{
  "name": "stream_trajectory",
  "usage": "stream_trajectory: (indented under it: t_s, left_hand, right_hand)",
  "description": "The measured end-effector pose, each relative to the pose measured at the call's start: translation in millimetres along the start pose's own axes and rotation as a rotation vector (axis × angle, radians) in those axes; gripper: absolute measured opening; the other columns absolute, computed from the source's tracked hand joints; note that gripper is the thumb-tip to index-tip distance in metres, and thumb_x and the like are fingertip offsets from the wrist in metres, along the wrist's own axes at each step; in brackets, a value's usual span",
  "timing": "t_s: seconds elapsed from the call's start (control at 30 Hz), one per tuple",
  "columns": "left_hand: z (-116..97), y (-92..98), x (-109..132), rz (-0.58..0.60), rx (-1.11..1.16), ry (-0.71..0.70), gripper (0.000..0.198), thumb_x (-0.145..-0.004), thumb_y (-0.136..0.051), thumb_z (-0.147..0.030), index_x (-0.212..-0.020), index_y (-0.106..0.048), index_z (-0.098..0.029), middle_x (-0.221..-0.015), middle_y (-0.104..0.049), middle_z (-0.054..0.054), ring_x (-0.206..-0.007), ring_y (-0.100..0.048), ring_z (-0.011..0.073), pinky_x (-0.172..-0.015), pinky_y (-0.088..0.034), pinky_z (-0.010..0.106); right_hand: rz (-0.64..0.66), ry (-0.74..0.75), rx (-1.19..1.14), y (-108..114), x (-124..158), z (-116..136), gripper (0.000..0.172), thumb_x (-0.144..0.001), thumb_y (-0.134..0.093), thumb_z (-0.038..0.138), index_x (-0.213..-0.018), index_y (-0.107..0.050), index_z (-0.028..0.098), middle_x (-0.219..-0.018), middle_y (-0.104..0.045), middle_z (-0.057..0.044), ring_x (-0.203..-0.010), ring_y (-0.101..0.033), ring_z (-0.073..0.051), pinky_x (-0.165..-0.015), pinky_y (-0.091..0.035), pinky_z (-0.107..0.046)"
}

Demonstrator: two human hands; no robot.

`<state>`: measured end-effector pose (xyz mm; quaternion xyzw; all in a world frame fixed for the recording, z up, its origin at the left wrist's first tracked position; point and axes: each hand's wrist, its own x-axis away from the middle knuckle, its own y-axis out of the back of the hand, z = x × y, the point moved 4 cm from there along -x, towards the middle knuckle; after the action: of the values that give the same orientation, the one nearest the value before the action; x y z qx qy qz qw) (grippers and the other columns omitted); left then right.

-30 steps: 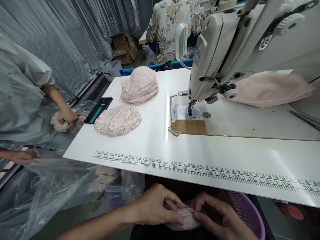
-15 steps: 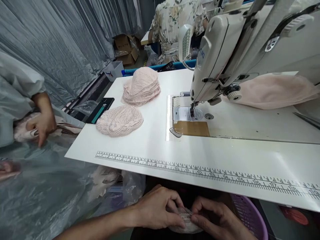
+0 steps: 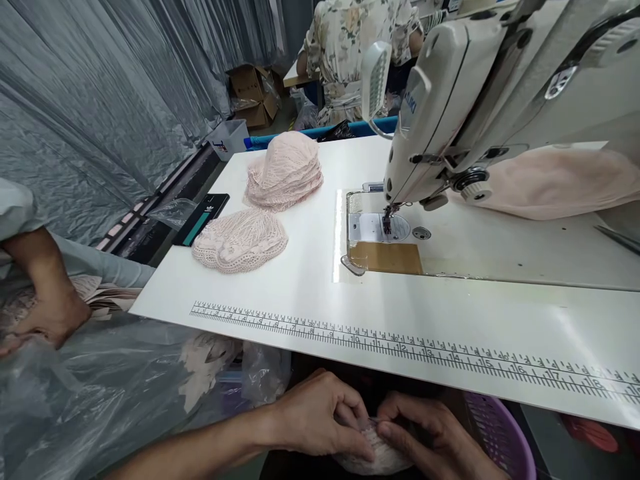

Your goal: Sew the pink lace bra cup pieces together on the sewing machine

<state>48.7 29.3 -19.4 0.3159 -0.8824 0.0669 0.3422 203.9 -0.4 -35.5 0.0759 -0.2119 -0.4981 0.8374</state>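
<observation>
Currently pinching pale lace cloth (image 3: 377, 457) with barely opened left hand (image 3: 320, 413) and right hand (image 3: 437, 427), near front edge of surface (image 3: 300, 293). Close to purple basket (image 3: 493, 423), with contents hidden. At left, against clear plastic bag (image 3: 125, 380), beige cloth (image 3: 200, 367), unclear whether inside.

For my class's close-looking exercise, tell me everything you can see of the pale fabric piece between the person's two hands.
The pale fabric piece is whitish-pink, soft-looking and lace-like in texture, its visible part gently rounded. It is low in the picture, beyond the near edge of the white tabletop. The left hand and right hand pinch it near its upper edge. They cover much of it, so its full outline is hidden.
</observation>
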Motion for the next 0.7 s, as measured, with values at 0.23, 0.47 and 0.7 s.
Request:
stream_trajectory:
  t_s: [0.23,0.47,0.7]
  left_hand:
    - [7,1.4,-1,-0.011,0.029,0.03,0.039,-0.056,-0.078,-0.042,-0.08,-0.071,-0.011,-0.069,-0.07,0.004,-0.062,-0.061,0.0146,-0.053,-0.041,0.017]
    - [5,3.8,1,-0.034,-0.009,0.005,0.03,-0.062,-0.074,-0.028,-0.086,-0.072,-0.01,-0.074,-0.071,0.007,-0.065,-0.064,0.0159,-0.053,-0.041,0.016]
    - [6,4.2,6,-0.055,-0.052,-0.029,0.033,-0.064,-0.075,-0.03,-0.091,-0.072,-0.013,-0.077,-0.072,0.007,-0.072,-0.066,0.0191,-0.057,-0.043,0.018]
  right_hand:
    - [0.078,-0.06,-0.133,4,2,0,0.032,-0.09,-0.04,0.045,-0.075,-0.058,0.024,-0.065,-0.053,0.004,-0.061,-0.05,-0.012,-0.056,-0.04,-0.021]
    - [0.072,-0.117,-0.112,5,12,-19,0.017,-0.077,-0.06,0.034,-0.091,-0.052,0.027,-0.086,-0.06,0.001,-0.082,-0.057,-0.016,-0.073,-0.045,-0.026]
    - [0.097,-0.097,-0.027,4,11,-16,0.012,-0.078,-0.062,0.028,-0.085,-0.052,0.026,-0.09,-0.063,0.004,-0.085,-0.059,-0.014,-0.077,-0.044,-0.024]
